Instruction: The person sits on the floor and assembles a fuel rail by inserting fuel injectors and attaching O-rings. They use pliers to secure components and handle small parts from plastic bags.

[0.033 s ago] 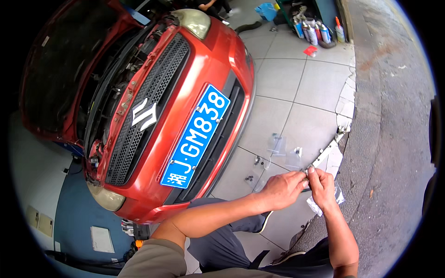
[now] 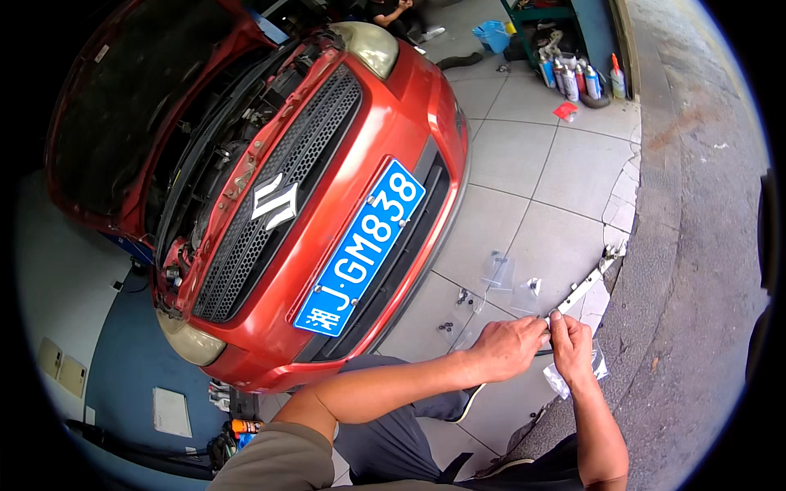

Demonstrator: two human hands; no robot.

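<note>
Leftward stands the red car (image 2: 327, 221); rightward, the left hand (image 2: 512, 349) touches the right hand (image 2: 571, 348), its own hold hidden, while the right fingers pinch the near end of a pale strip (image 2: 584, 290), its long axis running forward and rightward.

Tiled floor (image 2: 503, 155): is running, pale grey, to a broken right edge.
Pavement (image 2: 704, 262): is bordering that edge, rough and grey.
Green rack (image 2: 540, 13): is standing by the floor's far right corner.
Left wall (image 2: 123, 335): is showing blue and off-white.
</note>
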